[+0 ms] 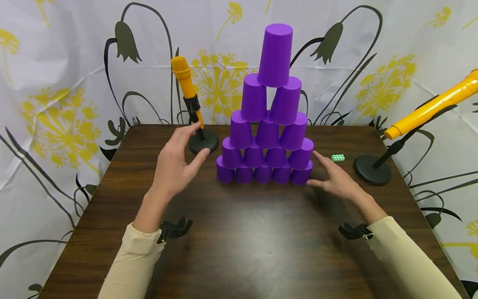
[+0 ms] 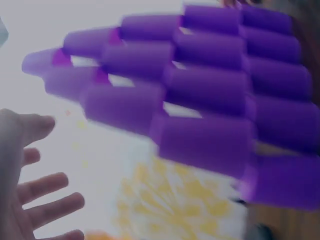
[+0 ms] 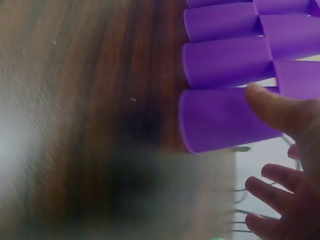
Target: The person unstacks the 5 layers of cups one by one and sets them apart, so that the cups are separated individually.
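Observation:
A pyramid of upside-down purple cups point(image 1: 263, 128) stands on the dark wooden table point(image 1: 239, 232), with one cup point(image 1: 276, 54) at its peak. To the left of the stack, my left hand point(image 1: 175, 162) is raised in the air, fingers spread and apart from the cups; the left wrist view shows the same hand point(image 2: 40, 190) holding nothing. My right hand point(image 1: 337, 178) is beside the lower right end of the pyramid. In the right wrist view its thumb lies in front of the end bottom cup point(image 3: 225, 120); whether it touches, I cannot tell.
Behind the left hand is a yellow microphone point(image 1: 184, 79) on a round black stand point(image 1: 203, 141). At the right, a yellow tube-like object point(image 1: 433, 106) leans on another black stand point(image 1: 372, 170). A small green toy brick point(image 1: 337, 158) lies near it. Flowered cloth point(image 1: 59, 62) hangs behind.

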`<state>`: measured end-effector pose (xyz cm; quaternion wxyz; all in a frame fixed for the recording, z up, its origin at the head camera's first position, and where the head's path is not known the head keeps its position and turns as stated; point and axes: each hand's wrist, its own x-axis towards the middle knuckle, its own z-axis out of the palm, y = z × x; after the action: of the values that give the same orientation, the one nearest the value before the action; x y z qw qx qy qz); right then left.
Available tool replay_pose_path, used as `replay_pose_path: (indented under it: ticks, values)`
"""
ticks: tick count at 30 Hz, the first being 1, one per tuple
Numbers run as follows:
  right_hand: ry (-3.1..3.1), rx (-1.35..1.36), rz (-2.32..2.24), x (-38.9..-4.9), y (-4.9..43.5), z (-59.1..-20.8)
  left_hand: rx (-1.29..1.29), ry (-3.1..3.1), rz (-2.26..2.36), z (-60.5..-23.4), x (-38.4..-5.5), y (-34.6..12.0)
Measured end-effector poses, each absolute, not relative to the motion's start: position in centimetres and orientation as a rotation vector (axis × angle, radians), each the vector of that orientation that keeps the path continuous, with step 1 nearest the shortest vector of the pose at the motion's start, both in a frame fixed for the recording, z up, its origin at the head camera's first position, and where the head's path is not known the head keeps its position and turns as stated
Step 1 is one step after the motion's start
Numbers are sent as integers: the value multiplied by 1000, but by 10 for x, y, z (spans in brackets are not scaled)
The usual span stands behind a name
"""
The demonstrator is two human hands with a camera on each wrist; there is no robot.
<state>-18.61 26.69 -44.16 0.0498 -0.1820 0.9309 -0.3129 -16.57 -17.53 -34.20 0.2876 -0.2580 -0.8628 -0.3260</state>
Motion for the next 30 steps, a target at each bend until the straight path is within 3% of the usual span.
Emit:
replay_pose_path:
  ticks: [7,14,23,30]
  values:
    - [2759,-465,-1222,-192,258,-470,-898,-2114,-1125,-265,-188,-131]
    - [2770,-386,-1277,-193,251,-484,-967,-2193,-1158,-219,-212,-88]
    - [2804,-372,-1300,-195,250,-490,-891,-2306,-1437,-197,-242,-57]
    - [2814,-333,-1230,-195,250,-488,-984,-2313,-1624,-200,-254,-47]
